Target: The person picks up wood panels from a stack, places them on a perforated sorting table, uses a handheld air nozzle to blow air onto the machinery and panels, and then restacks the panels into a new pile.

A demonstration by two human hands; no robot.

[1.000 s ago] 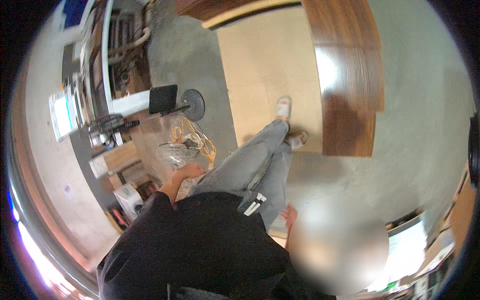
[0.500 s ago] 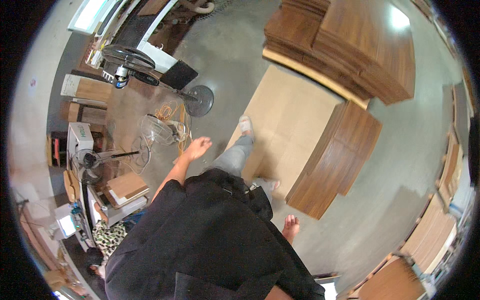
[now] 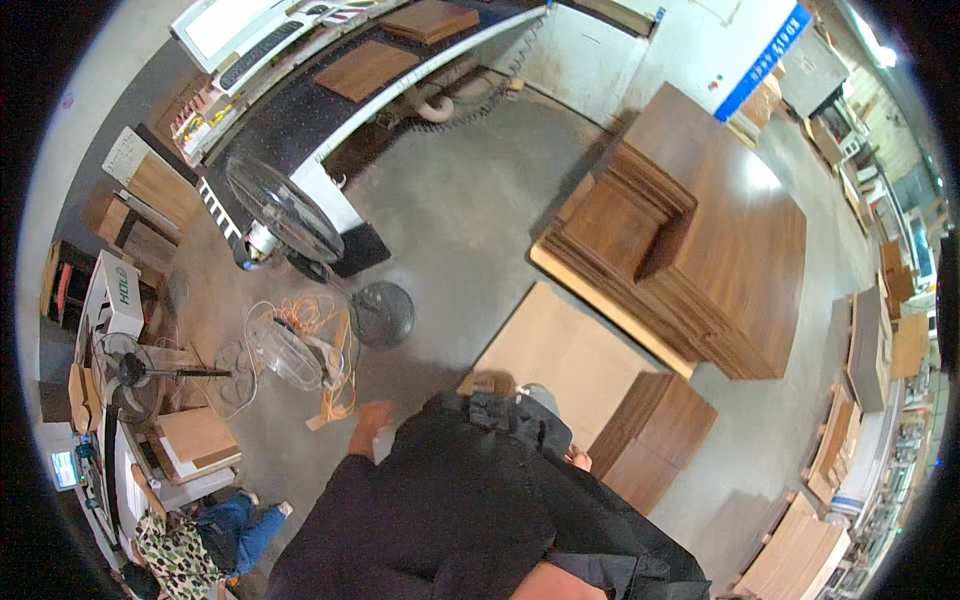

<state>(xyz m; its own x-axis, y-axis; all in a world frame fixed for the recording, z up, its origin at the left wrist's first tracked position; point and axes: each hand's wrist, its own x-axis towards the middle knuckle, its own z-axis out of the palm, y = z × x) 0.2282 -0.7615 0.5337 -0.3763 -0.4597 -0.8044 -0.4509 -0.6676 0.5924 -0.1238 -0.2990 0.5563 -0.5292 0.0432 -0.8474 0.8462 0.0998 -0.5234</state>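
Grey floor (image 3: pixel 450 200) runs in a broad strip from the bench (image 3: pixel 265 130) to the large stack (image 3: pixel 745 240) of brown boards, and another strip passes along the right of both stacks. The small stack (image 3: pixel 660 432) lies on the right side of the tan sheet (image 3: pixel 560 345), its edge just beside the right hand (image 3: pixel 578 458). The left hand (image 3: pixel 373 418) is out over the floor, near the wire cage (image 3: pixel 285 352) and the orange cable. The left hand is blurred and the right partly covered by the black clothing, so I cannot tell how far either is closed.

The bench bears flat brown boards; a standing fan (image 3: pixel 290 212) is before it, and a co-worker (image 3: pixel 190 552) is at lower left.

Half a second ago, both feet showed more plainly and the right hand was farther from the small stack's edge; now more of the bench is in view.
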